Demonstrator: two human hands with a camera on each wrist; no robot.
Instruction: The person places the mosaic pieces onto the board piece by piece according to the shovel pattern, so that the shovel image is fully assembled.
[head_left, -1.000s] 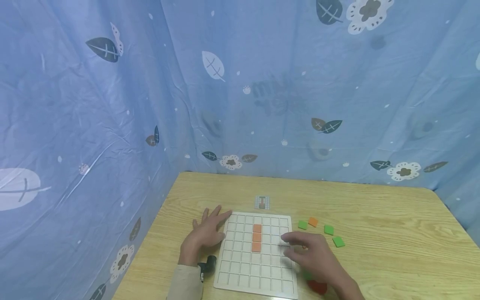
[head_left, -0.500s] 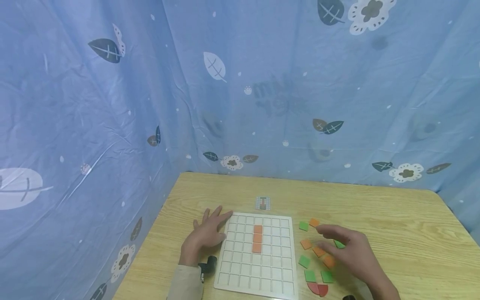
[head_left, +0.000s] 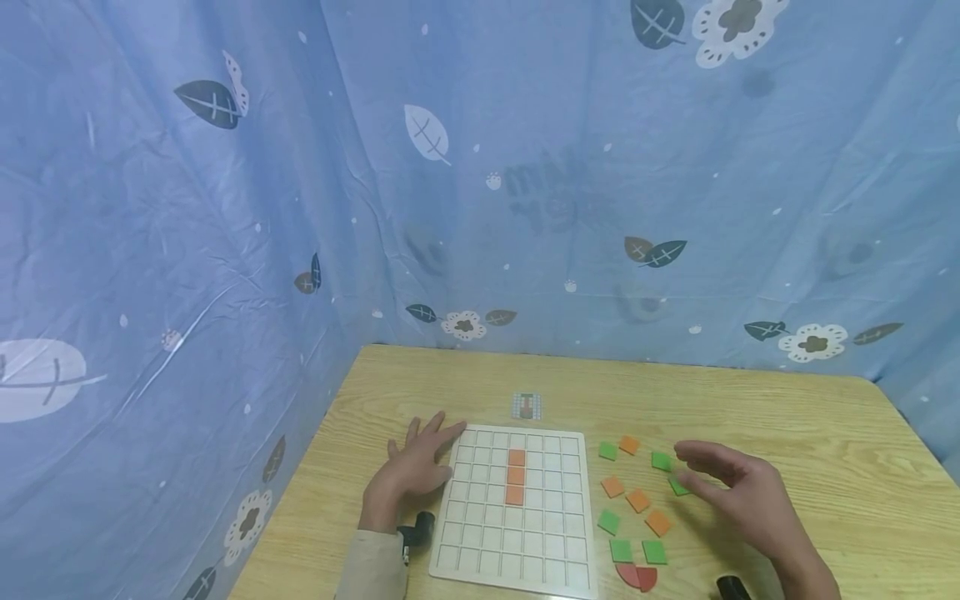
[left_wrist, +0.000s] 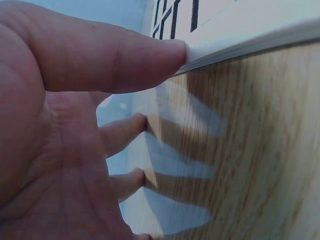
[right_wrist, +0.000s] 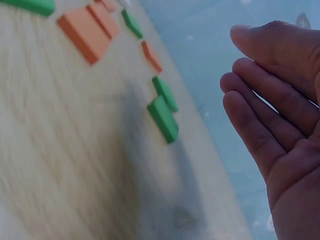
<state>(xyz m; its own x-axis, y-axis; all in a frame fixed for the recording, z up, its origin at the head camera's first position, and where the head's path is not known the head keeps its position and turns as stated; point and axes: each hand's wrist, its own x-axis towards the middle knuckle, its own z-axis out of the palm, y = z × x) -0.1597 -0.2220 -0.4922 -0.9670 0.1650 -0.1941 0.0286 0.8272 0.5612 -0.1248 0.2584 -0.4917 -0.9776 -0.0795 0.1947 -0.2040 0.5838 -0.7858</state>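
A white gridded board point(head_left: 480, 537) lies on the table with three orange square tiles point(head_left: 515, 476) in one column of its cells. My left hand point(head_left: 411, 471) rests by the board's upper left edge, fingers spread. In the left wrist view, the thumb point(left_wrist: 125, 62) touches the board's side. My right hand point(head_left: 750, 496) hovers right of the loose tiles, thumb apart from the fingers and nothing between them. Nearest to it is a green tile point(head_left: 678, 486), partly behind the thumb. In the right wrist view, the right hand point(right_wrist: 280, 110) is above the table.
Several loose orange tiles point(head_left: 637, 501) and green tiles point(head_left: 609, 522) lie right of the board. Two red quarter-round pieces point(head_left: 647, 578) sit below them. A small printed card point(head_left: 527, 406) with a grid picture lies behind the board. Blue curtains point(head_left: 570, 208) hang along the table's back and left.
My right hand has moved right, from the board's right edge across the loose tiles to their far side, uncovering them. The left hand and the three tiles on the board stay put.
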